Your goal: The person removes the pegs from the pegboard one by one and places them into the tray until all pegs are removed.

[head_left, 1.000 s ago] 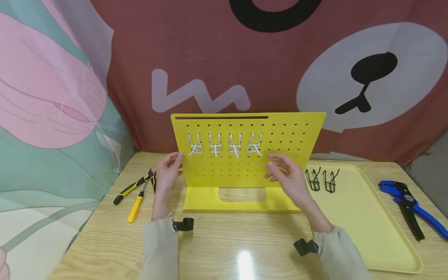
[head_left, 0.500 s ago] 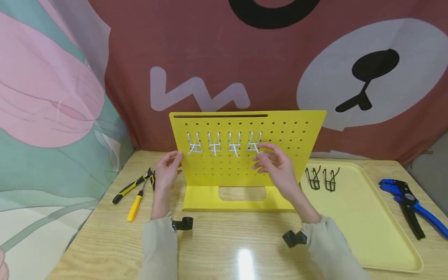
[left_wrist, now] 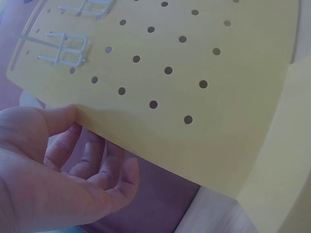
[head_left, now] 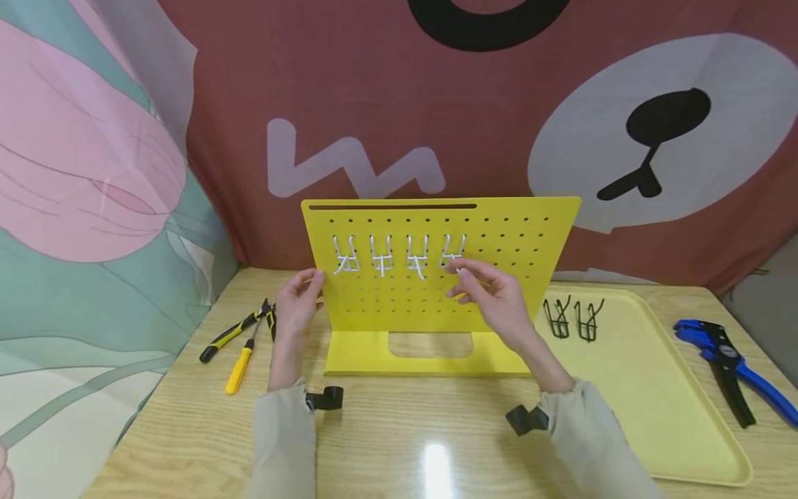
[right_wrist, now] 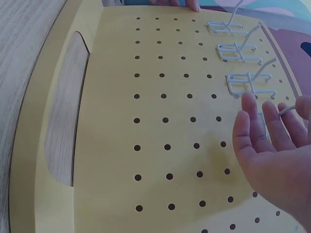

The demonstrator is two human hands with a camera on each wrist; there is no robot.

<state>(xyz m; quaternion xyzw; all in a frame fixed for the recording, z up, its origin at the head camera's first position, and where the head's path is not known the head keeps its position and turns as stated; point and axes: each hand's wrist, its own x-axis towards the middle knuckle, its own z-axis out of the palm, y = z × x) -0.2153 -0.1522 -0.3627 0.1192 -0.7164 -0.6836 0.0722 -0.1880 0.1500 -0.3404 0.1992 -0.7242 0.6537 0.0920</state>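
Head view: You work at a wood-grain table (head_left: 374, 426), where a yellow pegboard (head_left: 430, 321) stands upright before you with its top edge away from the table. Your left hand (head_left: 298, 303) is at its left edge. How is that grip?

Wrist views: Closed on the pegboard. Your thumb lies against the front face at the rim, and your fingers are behind it.

Head view: And your right hand (head_left: 501, 305)?

Wrist views: Grasping too. You pinch the jutting prong of the 4th white hook (head_left: 452, 256), counted from your left, between thumb and forefinger. Your other 3 fingers curve before the perforated face; whether they touch it, you cannot tell from here.

Head view: That hook is on the pegboard, at the right end of a row, partly covered by your fingers. You have 3 other white hooks (head_left: 382, 258) to its left, each with a prong pointing out.

Wrist views: Below the holes, your pegboard meets a base with 1 long cutout, and wood grain shows through.

Head view: To your right, 2 black hooks (head_left: 588, 324) lie on a pale yellow tray (head_left: 648, 395); past its right edge lies a blue-and-black hand tool (head_left: 726, 352). To your left, pliers (head_left: 229, 339) with yellow-and-black handles lie near a yellow-handled screwdriver (head_left: 240, 371). Behind the pegboard hangs a reddish-brown printed cloth (head_left: 374, 83).
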